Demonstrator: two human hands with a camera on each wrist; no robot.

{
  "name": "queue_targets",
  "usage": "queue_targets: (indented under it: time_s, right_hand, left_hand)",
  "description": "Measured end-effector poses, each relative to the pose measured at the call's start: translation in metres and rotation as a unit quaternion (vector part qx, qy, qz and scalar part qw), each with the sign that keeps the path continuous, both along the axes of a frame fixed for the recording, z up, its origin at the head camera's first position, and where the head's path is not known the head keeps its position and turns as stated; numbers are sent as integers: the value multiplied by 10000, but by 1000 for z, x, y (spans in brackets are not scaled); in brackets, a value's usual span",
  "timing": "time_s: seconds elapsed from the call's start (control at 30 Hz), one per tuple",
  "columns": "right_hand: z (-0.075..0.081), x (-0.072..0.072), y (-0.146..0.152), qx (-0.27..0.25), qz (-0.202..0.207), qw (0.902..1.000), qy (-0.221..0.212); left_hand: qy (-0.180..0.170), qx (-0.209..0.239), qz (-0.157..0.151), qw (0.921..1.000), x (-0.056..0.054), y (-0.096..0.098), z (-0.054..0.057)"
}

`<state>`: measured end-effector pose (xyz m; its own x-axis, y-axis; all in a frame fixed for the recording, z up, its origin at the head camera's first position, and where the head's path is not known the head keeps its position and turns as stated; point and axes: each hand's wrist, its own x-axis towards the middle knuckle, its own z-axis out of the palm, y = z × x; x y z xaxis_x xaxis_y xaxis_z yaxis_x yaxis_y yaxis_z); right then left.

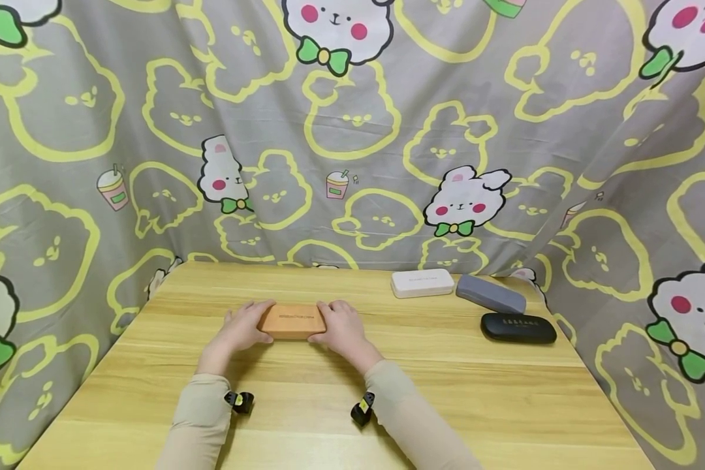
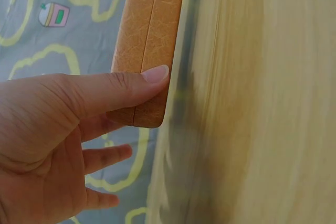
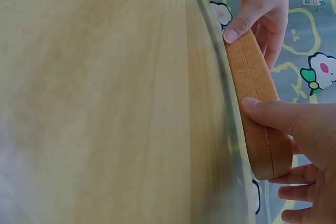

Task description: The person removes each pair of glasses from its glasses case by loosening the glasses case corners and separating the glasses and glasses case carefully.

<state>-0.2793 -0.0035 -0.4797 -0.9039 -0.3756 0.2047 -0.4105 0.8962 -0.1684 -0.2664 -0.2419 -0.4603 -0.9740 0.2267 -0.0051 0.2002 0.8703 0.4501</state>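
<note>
An orange-brown glasses case (image 1: 292, 322) with small lettering on its lid is held between both hands, left of the table's middle. My left hand (image 1: 242, 331) grips its left end. At the right end my right hand (image 1: 342, 331) pinches it, thumb on the near side. The left wrist view shows the thumb pressed across the seam of the case (image 2: 148, 30), with the lower fingers spread free. In the right wrist view both hands hold the leather-like case (image 3: 251, 80), its lid closed along the seam. Whether its underside touches the table cannot be told.
Toward the back right of the wooden table (image 1: 446, 411) lie a white glasses case (image 1: 422, 284), a grey-blue case (image 1: 490, 294) and a black case (image 1: 518, 328). A patterned curtain (image 1: 364, 215) hangs behind the table and along its sides.
</note>
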Motion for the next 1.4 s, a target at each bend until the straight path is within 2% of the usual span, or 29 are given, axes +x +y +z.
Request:
queue_targets:
  time_s: [0.47, 0.73, 1.4]
  right_hand:
    - [-8, -7, -12, 102, -146, 9998, 26]
    - [-9, -11, -16, -41, -147, 9999, -27]
    - [-10, -12, -15, 32, -145, 9999, -70]
  left_hand:
    - [-9, -9, 147, 9999, -8, -7, -9]
    - [-44, 35, 288, 9996, -15, -10, -13]
    - [-267, 380, 300, 9985, -15, -10, -16]
